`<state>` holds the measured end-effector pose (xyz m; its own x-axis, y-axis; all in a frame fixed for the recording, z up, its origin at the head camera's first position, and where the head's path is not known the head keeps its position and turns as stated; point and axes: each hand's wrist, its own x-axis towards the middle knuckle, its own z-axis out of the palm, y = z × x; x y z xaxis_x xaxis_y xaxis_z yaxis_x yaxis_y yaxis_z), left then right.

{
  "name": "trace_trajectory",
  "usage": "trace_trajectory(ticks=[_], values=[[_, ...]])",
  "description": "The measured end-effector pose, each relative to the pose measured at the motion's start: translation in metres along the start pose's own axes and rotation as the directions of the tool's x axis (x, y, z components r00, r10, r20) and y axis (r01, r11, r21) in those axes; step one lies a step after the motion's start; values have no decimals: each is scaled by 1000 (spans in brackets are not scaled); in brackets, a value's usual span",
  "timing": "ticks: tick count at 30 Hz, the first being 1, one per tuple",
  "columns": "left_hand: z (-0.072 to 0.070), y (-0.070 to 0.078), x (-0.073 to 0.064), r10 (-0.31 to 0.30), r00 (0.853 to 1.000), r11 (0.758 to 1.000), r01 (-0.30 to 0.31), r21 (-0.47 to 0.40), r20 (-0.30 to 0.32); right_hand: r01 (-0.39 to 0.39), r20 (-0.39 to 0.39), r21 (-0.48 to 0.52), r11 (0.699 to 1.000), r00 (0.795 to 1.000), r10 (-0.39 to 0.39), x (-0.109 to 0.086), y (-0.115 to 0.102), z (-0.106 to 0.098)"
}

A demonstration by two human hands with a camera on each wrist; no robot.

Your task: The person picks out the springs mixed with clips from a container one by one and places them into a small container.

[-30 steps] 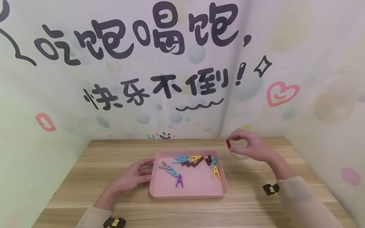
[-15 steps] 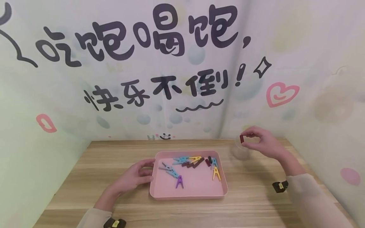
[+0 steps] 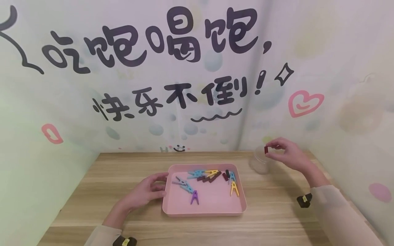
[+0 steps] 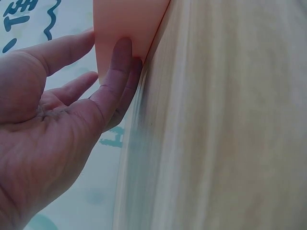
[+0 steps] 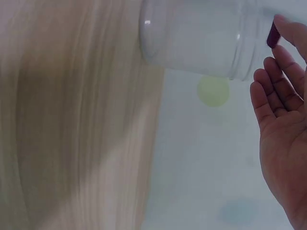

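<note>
My right hand (image 3: 289, 155) pinches a small dark red cylinder (image 3: 266, 150) between thumb and forefinger, at the open mouth of a clear jar (image 3: 259, 165). In the right wrist view the dark red piece (image 5: 273, 36) is beside the rim of the see-through jar (image 5: 192, 38), and the other fingers are loosely bent. My left hand (image 3: 147, 192) rests its fingertips against the left wall of a pink tray (image 3: 204, 214). Extended fingers touch that pink wall (image 4: 127, 21) in the left wrist view. Whether the cylinder touches the jar I cannot tell.
Inside the tray lie several clothespins, among them a purple one (image 3: 194, 197) and a yellow one (image 3: 234, 189), plus several brown cylinders (image 3: 215, 177) and a small dark red one (image 3: 225, 176). A printed curtain (image 3: 147, 133) hangs behind the wooden table (image 3: 123, 167).
My right hand has moved right with the dark red cylinder, from in front of the jar to its mouth, uncovering more of the jar. The left hand keeps its place at the tray.
</note>
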<state>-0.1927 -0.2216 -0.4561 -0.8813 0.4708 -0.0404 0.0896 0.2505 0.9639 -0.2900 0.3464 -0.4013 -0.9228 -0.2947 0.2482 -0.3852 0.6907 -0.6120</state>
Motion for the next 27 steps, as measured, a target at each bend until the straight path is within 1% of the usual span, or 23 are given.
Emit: trace_trajectory(ticks=[2,5,7,11,15,21,27], values=[[0,0,0,4,1000,1000,-4,-5,2,-31,29,19,999,999,30,-1,3,1],[1,0,0,3,1000,1000,-3,-5,0,-58,67,47,997,996,55,-3,8,3],[1,0,0,3,1000,1000,-3,-6,0,-67,72,52,996,995,63,-4,11,5],[2,0,0,7,1000,1000,-7,-13,1,-76,58,56,995,996,73,-5,10,8],[2,0,1,8,1000,1000,-8,-21,0,-60,36,56,997,998,58,-5,5,10],[1,0,1,9,1000,1000,-9,-18,-5,-12,7,61,998,1000,12,-3,-12,14],[1,0,0,9,1000,1000,-9,-20,-6,43,19,58,997,999,-45,-1,-28,22]])
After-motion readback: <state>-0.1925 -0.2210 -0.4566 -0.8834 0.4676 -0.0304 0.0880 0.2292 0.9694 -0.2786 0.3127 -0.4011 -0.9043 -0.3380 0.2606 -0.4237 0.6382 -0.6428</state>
